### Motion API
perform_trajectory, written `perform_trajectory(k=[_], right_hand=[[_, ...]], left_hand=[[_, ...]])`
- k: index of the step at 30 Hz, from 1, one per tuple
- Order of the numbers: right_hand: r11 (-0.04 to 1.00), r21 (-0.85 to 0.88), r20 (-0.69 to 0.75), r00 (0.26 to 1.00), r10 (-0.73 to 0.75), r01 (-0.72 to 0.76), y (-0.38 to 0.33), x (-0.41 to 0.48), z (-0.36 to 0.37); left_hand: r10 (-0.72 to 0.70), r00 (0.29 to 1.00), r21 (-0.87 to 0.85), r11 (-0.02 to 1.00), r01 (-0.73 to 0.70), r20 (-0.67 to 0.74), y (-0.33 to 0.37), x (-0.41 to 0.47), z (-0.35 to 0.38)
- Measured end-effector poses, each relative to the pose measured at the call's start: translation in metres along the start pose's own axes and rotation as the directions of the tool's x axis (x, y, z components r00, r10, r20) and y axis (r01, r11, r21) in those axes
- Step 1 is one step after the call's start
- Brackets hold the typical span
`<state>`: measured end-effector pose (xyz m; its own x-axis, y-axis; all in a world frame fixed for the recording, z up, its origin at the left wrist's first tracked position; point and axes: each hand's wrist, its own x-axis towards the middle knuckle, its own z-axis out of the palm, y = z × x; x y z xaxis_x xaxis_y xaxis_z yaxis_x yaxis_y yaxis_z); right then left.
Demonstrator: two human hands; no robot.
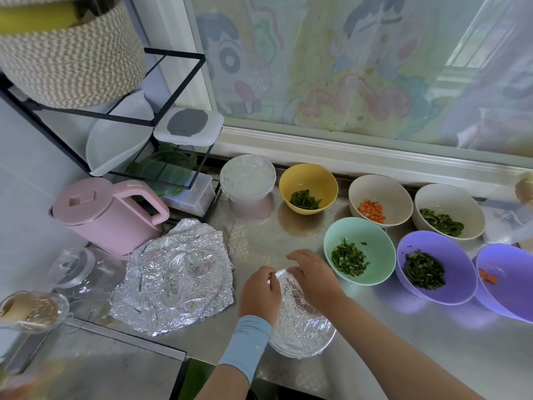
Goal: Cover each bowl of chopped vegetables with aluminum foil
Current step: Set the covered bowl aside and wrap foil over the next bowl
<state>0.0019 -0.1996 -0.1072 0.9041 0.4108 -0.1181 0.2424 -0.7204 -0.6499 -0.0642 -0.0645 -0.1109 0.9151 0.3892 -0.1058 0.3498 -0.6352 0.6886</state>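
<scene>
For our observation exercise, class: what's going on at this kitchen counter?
A person is fitting foil over the nearest bowl: the left hand pinches its far edge, the right hand rests on it. One foil-covered bowl stands at the back; six others, the yellow bowl among them, sit uncovered. Crumpled foil sheets lie to the left.

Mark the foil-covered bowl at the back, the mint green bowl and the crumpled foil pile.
foil-covered bowl at the back (247,176): head view, centre of foil top.
mint green bowl (372,238): head view, bare inner wall.
crumpled foil pile (176,275): head view, middle of top sheet.
</scene>
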Motion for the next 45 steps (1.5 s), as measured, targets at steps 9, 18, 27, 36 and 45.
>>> perform_trajectory(k=[9, 18, 27, 36, 45], right_hand=[[0.994, 0.074, -0.068, 0.994, 0.089, -0.083, 0.003, -0.007, -0.003], [0.998, -0.009, -0.081, 0.995, 0.059, -0.060, 0.005, -0.011, -0.001], [0.997, -0.004, -0.048, 0.996, 0.079, -0.079, 0.007, -0.009, 0.004], [0.996, -0.040, -0.015, 0.996, 0.085, -0.086, 0.008, -0.009, 0.003], [0.992, -0.123, 0.061, 0.998, 0.019, -0.011, 0.005, -0.001, -0.002]], left_hand=[[0.072, 0.990, 0.022, 0.997, -0.075, 0.123, 0.008, 0.014, 0.003], [0.071, 0.997, 0.058, 0.996, -0.073, 0.037, -0.001, 0.002, 0.003], [0.117, 0.979, 0.035, 0.992, -0.124, 0.168, 0.007, 0.019, 0.004], [0.092, 0.986, 0.059, 0.993, -0.101, 0.137, 0.004, 0.015, 0.010], [0.014, 0.997, 0.093, 0.995, -0.021, 0.075, -0.002, 0.006, 0.006]])
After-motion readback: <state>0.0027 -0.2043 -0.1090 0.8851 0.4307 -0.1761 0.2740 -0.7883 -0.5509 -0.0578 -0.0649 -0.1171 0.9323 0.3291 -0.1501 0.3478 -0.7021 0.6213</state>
